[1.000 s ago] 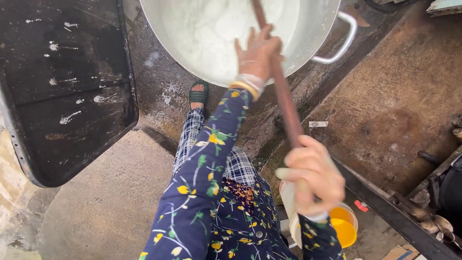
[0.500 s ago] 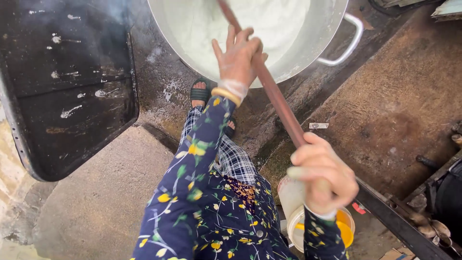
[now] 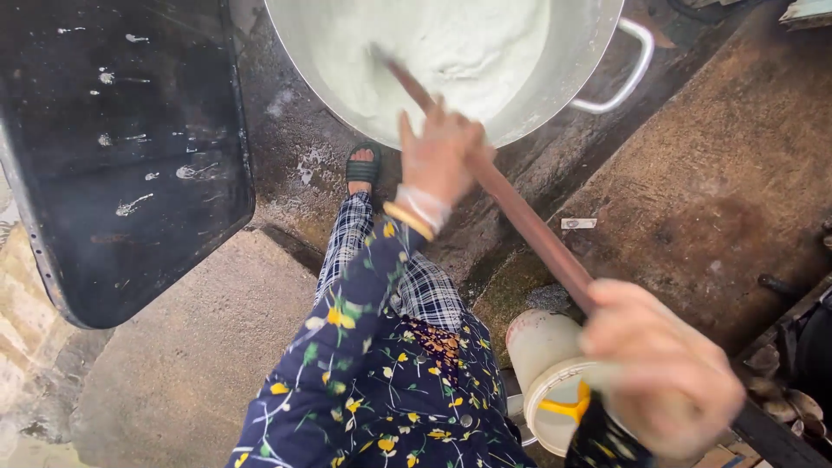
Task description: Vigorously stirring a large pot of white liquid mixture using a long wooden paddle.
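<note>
Over the pot [image 3: 598, 52], left hand [image 3: 442, 160] and right hand [image 3: 663, 377] both clench the pole [image 3: 529, 230]: stiff, long, likely heavy dragging through thick white mix [image 3: 442, 43], best held mid-shaft and near the end.

Soft daylight, hands motion-blurred, edges warped

Long wooden stick [image 3: 520, 217]: reddish-brown, round, smooth, slanted from lower right up to upper left. Gripped at two places: left hand [image 3: 442, 156] wrapped around middle, right hand [image 3: 663, 368] closed on near end, blurred. Far tip sunk in white liquid [image 3: 442, 43], just past near rim.

Large metal pot [image 3: 572, 65]: silver-grey, round, wide, upright on dark wet ground, top cut off by frame edge. Loop handle on right side. Holds pale, milky, foamy liquid, filling most of visible interior.
</note>
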